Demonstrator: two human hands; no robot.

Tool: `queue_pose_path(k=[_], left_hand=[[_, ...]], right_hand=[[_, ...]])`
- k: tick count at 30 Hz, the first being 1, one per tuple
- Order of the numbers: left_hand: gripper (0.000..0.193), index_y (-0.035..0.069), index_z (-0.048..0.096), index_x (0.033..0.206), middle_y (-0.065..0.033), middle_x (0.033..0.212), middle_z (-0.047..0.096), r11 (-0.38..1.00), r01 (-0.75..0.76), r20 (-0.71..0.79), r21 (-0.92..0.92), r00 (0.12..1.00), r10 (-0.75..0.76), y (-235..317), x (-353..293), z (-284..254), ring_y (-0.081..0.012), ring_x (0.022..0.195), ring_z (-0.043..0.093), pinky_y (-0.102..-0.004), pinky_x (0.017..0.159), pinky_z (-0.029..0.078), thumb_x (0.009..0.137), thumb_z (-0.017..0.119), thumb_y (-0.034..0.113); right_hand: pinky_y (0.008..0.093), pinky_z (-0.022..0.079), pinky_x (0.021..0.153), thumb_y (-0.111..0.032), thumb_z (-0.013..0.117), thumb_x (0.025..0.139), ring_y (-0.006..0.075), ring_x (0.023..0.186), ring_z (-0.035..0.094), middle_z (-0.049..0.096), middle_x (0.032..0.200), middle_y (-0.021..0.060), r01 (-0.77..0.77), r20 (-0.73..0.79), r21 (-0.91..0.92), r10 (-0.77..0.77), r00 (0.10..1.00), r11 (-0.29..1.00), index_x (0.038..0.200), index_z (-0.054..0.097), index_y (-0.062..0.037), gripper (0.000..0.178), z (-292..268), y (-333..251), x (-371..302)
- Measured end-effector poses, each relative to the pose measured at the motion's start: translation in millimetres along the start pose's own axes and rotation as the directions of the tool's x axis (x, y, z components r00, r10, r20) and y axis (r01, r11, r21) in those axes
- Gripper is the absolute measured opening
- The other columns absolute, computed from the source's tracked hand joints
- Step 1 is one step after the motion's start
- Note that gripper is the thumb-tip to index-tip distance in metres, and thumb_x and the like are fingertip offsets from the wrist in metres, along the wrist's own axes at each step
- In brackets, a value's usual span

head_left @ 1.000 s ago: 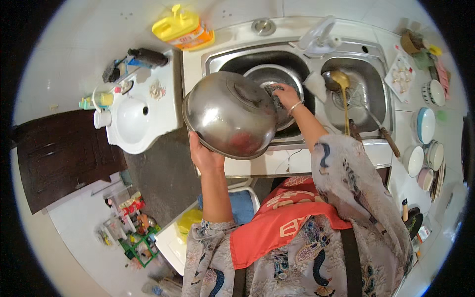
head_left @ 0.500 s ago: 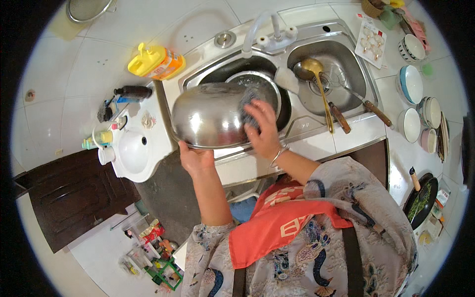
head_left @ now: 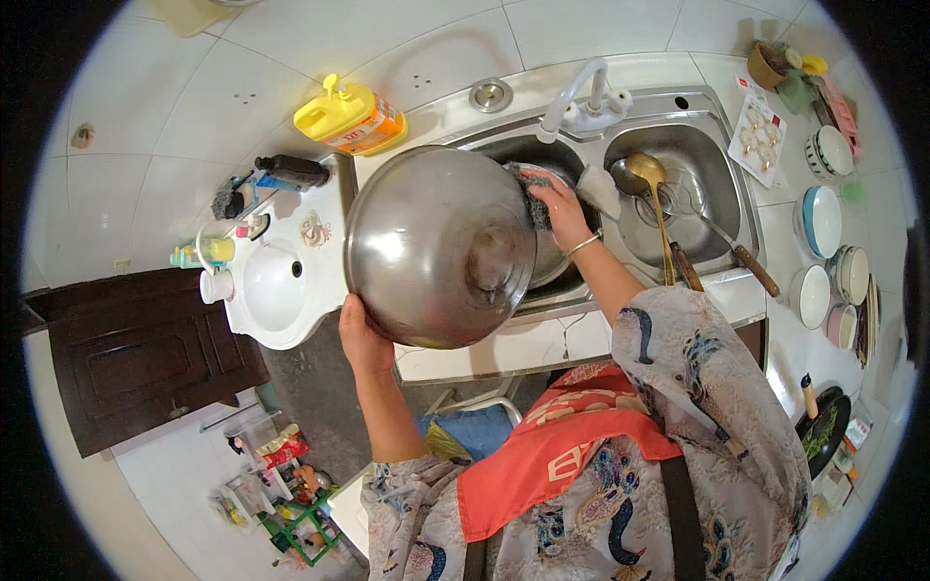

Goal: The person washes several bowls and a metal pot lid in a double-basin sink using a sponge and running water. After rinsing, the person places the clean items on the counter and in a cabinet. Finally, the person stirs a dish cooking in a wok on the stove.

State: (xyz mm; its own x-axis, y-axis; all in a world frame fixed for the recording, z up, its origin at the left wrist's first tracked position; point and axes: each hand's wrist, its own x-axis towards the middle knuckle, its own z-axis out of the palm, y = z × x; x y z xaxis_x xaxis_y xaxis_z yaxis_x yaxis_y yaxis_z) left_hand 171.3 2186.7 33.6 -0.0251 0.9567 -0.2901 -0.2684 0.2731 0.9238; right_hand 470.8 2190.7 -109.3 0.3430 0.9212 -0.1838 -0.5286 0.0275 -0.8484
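A large stainless steel bowl [head_left: 417, 228] is tilted over the front of the left sink basin, its rounded outside and base facing up at me. My left hand [head_left: 368, 339] grips its rim at the lower left, thumb on the outside; the other fingers are hidden behind the metal. My right hand [head_left: 567, 211] is closed on a grey steel wool scrubber [head_left: 536, 205], pressed to the bowl's right side. Behind the bowl, partly hidden, another round metal vessel [head_left: 557, 269] sits in the left basin.
A white faucet [head_left: 572, 97] arches over the sink. The right basin holds a brass-coloured ladle [head_left: 645, 170] and other wooden-handled utensils. A yellow jug [head_left: 354, 118] stands behind the bowl. Several bowls [head_left: 821, 221] line the right counter, with a dark pan [head_left: 825, 431] nearer me.
The bowl has tipped so that its base now shows more fully. My right hand and the scrubber have moved right along its side; my left hand still grips the rim. The view has shifted too.
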Motion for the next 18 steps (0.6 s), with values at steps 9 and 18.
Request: queue_pose_path(k=[9, 18], left_hand=[[0.026, 0.000, 0.058, 0.083, 0.0049, 0.074, 0.049, 0.870, -0.260, 0.143, 0.418, 0.965, 0.220, -10.6, -2.5, 56.7, -0.0042, 0.069, 0.040, -0.0206, 0.062, 0.036, 0.093, 0.048, 0.021], [0.027, -0.003, 0.057, 0.083, 0.0032, 0.074, 0.051, 0.805, -0.369, 0.133, 0.465, 0.928, 0.349, -24.4, -17.6, 20.3, -0.0052, 0.068, 0.043, -0.0209, 0.061, 0.036, 0.093, 0.048, 0.020]], right_hand=[[0.0407, 0.036, 0.095, -0.011, 0.059, 0.066, 0.0294, 0.104, 0.049, 0.058, 0.102, 0.0098, 0.740, 0.549, -0.540, -0.498, 0.671, 0.401, 0.096, 0.062, -0.0069, 0.030, 88.3, -94.1, -33.6], [0.0383, 0.048, 0.068, -0.026, 0.052, 0.072, 0.0327, 0.072, 0.060, 0.062, 0.078, 0.0205, 0.226, 0.339, -0.636, 0.004, 0.941, 0.738, 0.086, 0.061, -0.0008, 0.030, 88.1, -69.2, 61.4]])
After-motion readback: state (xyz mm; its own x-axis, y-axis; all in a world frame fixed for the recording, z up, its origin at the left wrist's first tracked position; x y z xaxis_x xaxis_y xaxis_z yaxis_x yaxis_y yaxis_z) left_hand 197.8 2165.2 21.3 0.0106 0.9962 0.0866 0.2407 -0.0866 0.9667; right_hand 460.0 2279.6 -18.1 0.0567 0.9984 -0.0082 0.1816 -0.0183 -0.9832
